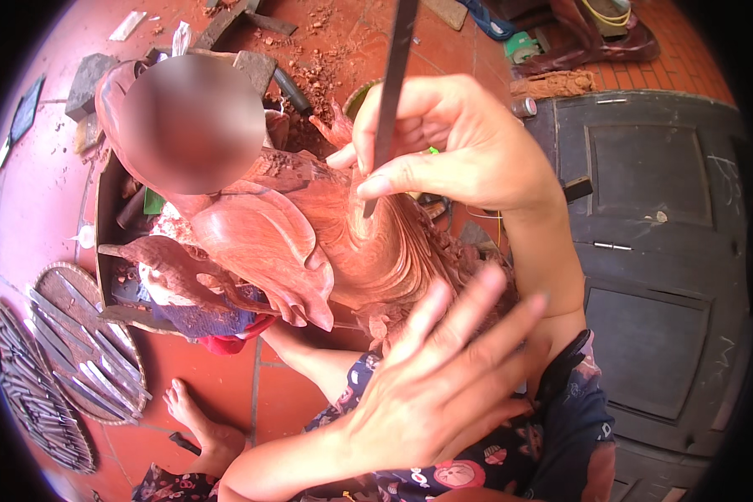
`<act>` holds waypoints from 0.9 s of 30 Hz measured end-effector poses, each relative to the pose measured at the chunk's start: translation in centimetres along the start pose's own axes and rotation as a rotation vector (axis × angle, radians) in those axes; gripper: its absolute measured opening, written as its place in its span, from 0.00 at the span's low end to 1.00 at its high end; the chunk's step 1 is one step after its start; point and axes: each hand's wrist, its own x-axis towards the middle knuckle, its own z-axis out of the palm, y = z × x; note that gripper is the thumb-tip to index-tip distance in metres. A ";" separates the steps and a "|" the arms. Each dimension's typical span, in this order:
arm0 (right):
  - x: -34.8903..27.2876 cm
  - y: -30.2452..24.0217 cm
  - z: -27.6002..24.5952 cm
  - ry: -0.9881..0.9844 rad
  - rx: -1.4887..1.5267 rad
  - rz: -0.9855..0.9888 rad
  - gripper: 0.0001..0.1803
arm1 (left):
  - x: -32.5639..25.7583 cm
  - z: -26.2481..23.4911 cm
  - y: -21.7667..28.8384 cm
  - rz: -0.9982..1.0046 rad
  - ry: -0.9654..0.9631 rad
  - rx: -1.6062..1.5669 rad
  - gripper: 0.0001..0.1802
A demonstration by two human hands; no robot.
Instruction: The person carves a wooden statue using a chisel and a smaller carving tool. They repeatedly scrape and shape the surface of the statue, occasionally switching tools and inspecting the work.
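Observation:
A reddish-brown carved wooden statue [259, 234] with flowing robe folds lies tilted in front of me, its head blurred at the upper left. My right hand [477, 159] is closed, pinching a long dark flat chisel [396, 67] between thumb and fingers. The chisel's lower end comes down at the robe folds; whether it touches the wood I cannot tell. Lower down, my left hand [452, 376] hovers over my lap near the statue's lower part, fingers spread and slightly smeared by motion, with nothing in it.
Two round trays [46, 280] with several chisels lie at the left on red floor tiles. A wooden frame [100, 201] surrounds the statue's left side. Wood chips [322, 67] litter the floor behind. Dark panelled doors [644, 326] lie at the right.

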 end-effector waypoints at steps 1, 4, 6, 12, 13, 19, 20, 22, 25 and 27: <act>0.0 0.2 0.1 0.009 -0.042 0.039 0.07 | 0.8 -0.5 0.2 -0.064 -0.014 0.023 0.32; -1.0 -0.7 0.6 0.076 -0.170 0.138 0.06 | 2.6 0.2 -0.8 -0.130 0.024 0.025 0.41; -1.3 -1.3 0.2 0.080 -0.188 0.150 0.06 | 3.3 1.1 -1.3 -0.123 0.087 0.052 0.46; 0.3 -1.0 -1.2 -0.098 -0.386 0.171 0.06 | 4.1 2.8 -2.6 -0.097 0.330 0.086 0.44; 0.2 -0.9 -1.3 -0.087 -0.365 0.173 0.06 | 4.5 3.0 -2.9 -0.091 0.335 0.100 0.44; 1.1 -1.6 -1.2 -0.189 -0.176 0.209 0.08 | 4.3 2.2 -2.9 -0.120 0.325 0.108 0.43; 1.3 -1.7 -1.3 -0.214 -0.199 0.204 0.08 | 4.3 2.4 -3.4 -0.108 0.346 0.101 0.43; 0.9 -1.2 -1.7 -0.153 -0.375 0.166 0.08 | 4.7 2.9 -3.5 -0.076 0.361 0.080 0.43; 1.0 -0.4 -1.3 -0.124 -0.238 0.189 0.08 | 4.5 2.5 -3.6 -0.080 0.382 0.092 0.44; 1.0 -0.5 -1.6 -0.138 -0.274 0.212 0.08 | 4.3 2.6 -3.2 -0.090 0.360 0.031 0.45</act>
